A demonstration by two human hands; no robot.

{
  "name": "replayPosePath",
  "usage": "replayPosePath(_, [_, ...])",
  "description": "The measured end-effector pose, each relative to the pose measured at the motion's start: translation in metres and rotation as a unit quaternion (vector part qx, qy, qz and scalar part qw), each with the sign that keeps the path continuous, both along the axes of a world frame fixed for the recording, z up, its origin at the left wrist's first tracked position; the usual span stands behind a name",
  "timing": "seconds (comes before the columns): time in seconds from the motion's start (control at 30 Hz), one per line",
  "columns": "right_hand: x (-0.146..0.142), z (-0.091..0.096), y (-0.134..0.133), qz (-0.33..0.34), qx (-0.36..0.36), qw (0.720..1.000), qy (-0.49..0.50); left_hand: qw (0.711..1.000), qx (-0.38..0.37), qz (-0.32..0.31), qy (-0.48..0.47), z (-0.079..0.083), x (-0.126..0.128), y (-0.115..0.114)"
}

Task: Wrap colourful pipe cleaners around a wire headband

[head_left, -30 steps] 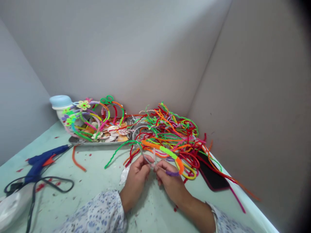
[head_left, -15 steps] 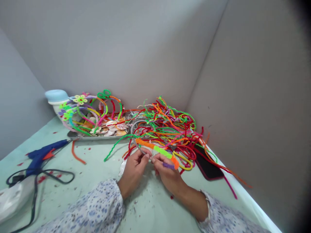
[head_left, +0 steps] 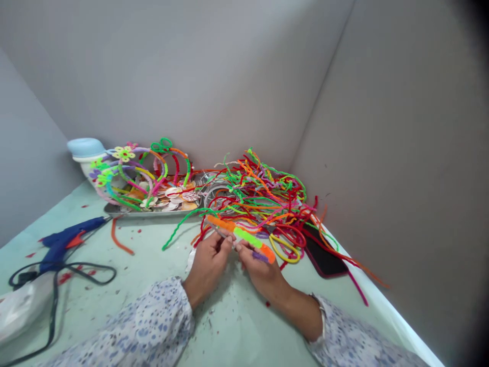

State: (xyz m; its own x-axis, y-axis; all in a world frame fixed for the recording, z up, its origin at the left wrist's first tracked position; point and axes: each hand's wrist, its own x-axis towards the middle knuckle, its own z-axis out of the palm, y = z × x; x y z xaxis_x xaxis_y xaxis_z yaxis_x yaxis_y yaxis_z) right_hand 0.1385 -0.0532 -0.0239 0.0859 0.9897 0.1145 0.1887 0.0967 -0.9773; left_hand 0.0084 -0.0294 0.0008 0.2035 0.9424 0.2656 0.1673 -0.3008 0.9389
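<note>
Fuzzy chenille pipe cleaners (head_left: 263,199) lay heaped beside a shiny metal tray (head_left: 153,212). The glue gun (head_left: 64,242) was glossy blue plastic. The tabletop (head_left: 153,270) looked matt and scuffed.

White blue-flowered sleeves (head_left: 153,326), wrist bangle (head_left: 321,311)

Glue gun (head_left: 63,242) at left, tray (head_left: 153,213) behind, pipe-cleaner heap (head_left: 263,196) right of tray, perhaps over a phone (head_left: 323,257).

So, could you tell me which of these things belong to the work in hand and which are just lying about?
In use: left hand, right hand, half-wrapped hairband both hold, purple pipe cleaner, pipe cleaner pile behind.
Lying about: glue gun, phone, tray, finished hairbands, blue-lidded jar.
</note>
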Motion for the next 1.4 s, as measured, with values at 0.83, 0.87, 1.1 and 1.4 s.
replayPosePath(0.83, [0.001, 0.008, -0.002, 0.0, 0.016, 1.0, -0.012, 0.996, 0.035, 0.006, 0.087, -0.004, -0.002, 0.001])
replayPosePath(0.87, [0.001, 0.009, -0.001, 0.0, 0.011, 1.0, -0.008, 0.996, 0.033, 0.005, 0.081, -0.006, -0.003, 0.002])
replayPosePath(1.1, [0.003, 0.011, 0.001, 0.009, -0.014, 1.0, 0.015, 0.995, 0.036, 0.007, 0.096, -0.007, -0.004, 0.003])
replayPosePath(1.4, [0.002, 0.012, -0.002, 0.006, -0.002, 1.0, 0.003, 0.986, 0.08, 0.036, 0.143, -0.004, -0.003, 0.004])
